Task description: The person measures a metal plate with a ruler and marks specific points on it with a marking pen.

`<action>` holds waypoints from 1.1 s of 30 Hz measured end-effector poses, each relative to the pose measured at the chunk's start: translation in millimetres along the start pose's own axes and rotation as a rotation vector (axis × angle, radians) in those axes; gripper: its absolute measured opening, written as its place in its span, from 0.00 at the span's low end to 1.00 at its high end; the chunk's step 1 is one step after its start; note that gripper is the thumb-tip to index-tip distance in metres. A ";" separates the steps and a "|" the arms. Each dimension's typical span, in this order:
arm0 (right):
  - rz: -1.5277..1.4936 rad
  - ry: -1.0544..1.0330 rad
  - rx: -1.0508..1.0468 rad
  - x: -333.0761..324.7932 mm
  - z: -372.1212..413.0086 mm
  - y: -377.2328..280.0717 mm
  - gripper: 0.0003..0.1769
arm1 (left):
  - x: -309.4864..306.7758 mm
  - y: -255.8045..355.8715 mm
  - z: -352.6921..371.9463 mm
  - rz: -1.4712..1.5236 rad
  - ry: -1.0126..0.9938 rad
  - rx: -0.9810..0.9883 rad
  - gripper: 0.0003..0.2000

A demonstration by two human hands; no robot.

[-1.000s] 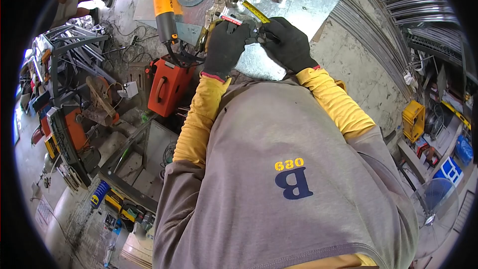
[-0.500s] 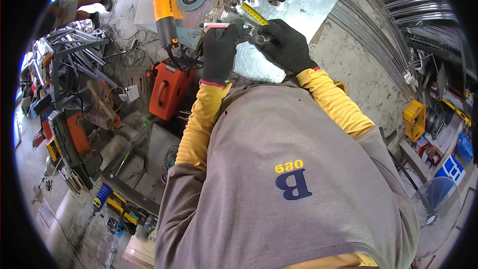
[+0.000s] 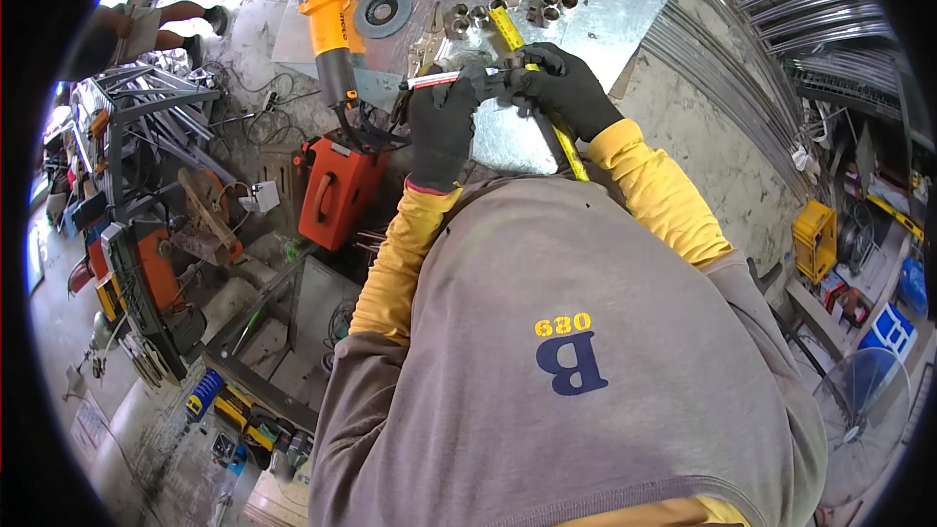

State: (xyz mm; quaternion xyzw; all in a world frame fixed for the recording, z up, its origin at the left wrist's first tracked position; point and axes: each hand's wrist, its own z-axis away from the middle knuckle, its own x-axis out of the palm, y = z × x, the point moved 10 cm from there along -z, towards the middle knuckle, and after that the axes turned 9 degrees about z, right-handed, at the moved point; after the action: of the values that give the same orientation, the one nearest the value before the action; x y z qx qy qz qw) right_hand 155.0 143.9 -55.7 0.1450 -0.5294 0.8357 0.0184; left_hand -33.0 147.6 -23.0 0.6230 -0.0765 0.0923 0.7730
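Note:
My left hand [image 3: 441, 127], in a black glove, is closed around a slim white-and-red stick [image 3: 432, 80] that looks like a marker. My gloved right hand [image 3: 571, 90] is closed on the yellow tape measure [image 3: 505, 27], whose blade runs beneath its fingers and down toward my shirt. Between the fingertips of both hands is a small dark metal piece [image 3: 511, 60], partly hidden. Just beyond the hands, several short metal tube pieces [image 3: 551, 13] stand on the shiny metal sheet [image 3: 509, 137]. Pliers [image 3: 429, 36] lie close to my left hand.
An orange angle grinder [image 3: 330, 29] and a flap disc [image 3: 383, 13] lie at the sheet's left. Below them stands a red machine [image 3: 339, 193]. Long metal tubes [image 3: 727, 88] lie on the right. Another person's legs [image 3: 161, 24] show at far left.
The tape measure blade now extends below my right hand toward my body. My hands have come together, with the white-and-red stick turned toward the small metal piece.

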 end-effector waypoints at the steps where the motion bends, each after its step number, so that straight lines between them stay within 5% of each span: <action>1: -0.017 -0.007 0.003 0.7 -0.5 0.0 0.23 | 3.3 5.0 3.1 -0.001 0.001 0.000 0.07; 33: 0.009 -0.006 -0.012 -3.8 -0.7 5.7 0.23 | 20.7 14.6 9.3 -0.118 0.000 -0.041 0.04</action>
State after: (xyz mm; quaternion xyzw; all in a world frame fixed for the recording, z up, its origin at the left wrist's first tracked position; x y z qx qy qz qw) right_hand 157.5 142.5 -61.9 0.1451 -0.5351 0.8321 0.0138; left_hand -16.4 142.5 -2.4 0.6103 -0.0415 0.0449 0.7898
